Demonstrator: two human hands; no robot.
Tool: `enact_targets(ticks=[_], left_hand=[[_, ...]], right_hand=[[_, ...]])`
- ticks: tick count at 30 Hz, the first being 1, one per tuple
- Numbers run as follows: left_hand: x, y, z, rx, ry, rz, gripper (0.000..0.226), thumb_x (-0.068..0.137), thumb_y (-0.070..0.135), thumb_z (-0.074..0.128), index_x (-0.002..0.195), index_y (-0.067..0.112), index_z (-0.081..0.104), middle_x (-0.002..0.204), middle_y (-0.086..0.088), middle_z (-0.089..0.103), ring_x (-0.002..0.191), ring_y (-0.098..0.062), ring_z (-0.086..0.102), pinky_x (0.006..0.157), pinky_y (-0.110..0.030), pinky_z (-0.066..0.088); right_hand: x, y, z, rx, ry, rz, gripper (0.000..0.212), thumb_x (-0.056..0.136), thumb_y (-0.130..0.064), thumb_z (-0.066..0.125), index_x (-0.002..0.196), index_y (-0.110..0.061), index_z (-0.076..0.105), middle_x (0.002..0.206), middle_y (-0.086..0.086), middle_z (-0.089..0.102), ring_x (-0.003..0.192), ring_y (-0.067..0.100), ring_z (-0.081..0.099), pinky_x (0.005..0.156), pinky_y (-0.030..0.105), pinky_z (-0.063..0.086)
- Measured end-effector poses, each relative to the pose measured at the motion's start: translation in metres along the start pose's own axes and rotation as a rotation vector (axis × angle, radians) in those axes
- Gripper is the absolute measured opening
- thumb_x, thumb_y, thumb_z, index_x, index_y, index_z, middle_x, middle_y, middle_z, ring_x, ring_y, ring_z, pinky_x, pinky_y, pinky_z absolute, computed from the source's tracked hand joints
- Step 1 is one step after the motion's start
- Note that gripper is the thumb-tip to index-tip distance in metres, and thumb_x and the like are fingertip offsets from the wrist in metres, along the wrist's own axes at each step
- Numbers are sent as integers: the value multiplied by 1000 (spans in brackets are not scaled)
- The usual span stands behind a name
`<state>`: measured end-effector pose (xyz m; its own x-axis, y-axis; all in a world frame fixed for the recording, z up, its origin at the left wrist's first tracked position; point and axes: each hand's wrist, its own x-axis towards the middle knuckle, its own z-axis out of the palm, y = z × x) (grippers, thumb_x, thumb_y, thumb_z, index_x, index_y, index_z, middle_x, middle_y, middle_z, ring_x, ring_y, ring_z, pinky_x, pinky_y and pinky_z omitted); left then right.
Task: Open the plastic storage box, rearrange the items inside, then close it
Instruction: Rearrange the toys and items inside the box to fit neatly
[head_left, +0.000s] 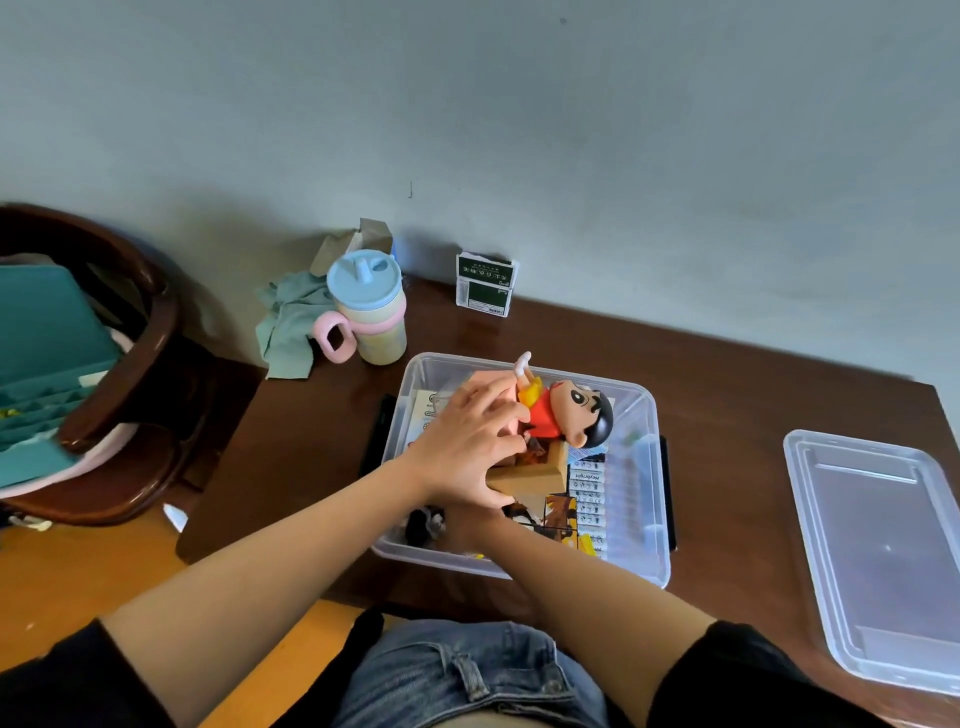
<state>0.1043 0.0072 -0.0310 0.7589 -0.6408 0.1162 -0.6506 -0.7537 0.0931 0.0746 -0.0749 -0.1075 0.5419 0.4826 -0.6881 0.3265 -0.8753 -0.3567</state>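
With the lid (878, 561) set aside on the desk (727, 374), the left hand (470, 449) grips the toy figure (566, 415) inside the box (657, 499) to reposition it, while the right hand's grip cannot be told, hidden beneath.

The right hand (470, 525) is almost wholly hidden under the left hand (467, 447) inside the storage box (660, 519); its fingers cannot be seen. The lid (883, 561), near the worktop's (727, 395) right edge, is cut by the frame. Carton (485, 286) print is unreadable.
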Motion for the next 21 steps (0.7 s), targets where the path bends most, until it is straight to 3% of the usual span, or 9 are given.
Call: enact_targets(ticks=[2,5,10,14,19,21], left_hand=[[0,-1,0,4,-8,3,53,70,64,63,99,21,70,132,-3,52,137,-32,27,109,-47,18],[0,-1,0,-2,-32,-12,58,72,69,58,106,24,69,134,-1,49,138,-29,21,109,-45,14],[-2,-3,1,-1,27,33,52,70,68,61,97,24,71,125,-3,56,132,-28,23,105,-48,25],[-3,-5,4,7,48,55,47,70,64,62,95,25,70,123,-3,57,132,-32,33,102,-49,31],[-2,-5,6,-8,68,61,46,68,64,62,92,25,71,121,-2,58,132,-32,34,101,-50,34],[-2,-5,7,5,63,57,46,68,63,63,92,25,71,122,-1,57,132,-33,34,102,-49,32]], right_hand=[[1,2,2,-149,-18,-5,57,96,-25,50,146,-7,30,147,21,33,134,36,31,93,32,26],[-14,9,-11,-213,-54,-42,57,98,-37,42,144,-5,33,145,17,37,131,35,35,106,42,32],[-55,38,-29,-100,-88,-128,40,99,-28,44,129,-1,49,135,17,48,124,32,44,98,35,35],[-84,61,-38,-15,-80,-119,33,101,-19,41,125,2,49,128,20,52,118,34,48,96,37,37],[-120,89,-45,106,-67,26,31,102,-23,37,122,-2,49,120,17,55,105,31,53,88,38,43],[-128,98,-49,237,-8,131,24,102,-20,36,110,-1,50,107,15,58,86,25,56,72,33,46]])
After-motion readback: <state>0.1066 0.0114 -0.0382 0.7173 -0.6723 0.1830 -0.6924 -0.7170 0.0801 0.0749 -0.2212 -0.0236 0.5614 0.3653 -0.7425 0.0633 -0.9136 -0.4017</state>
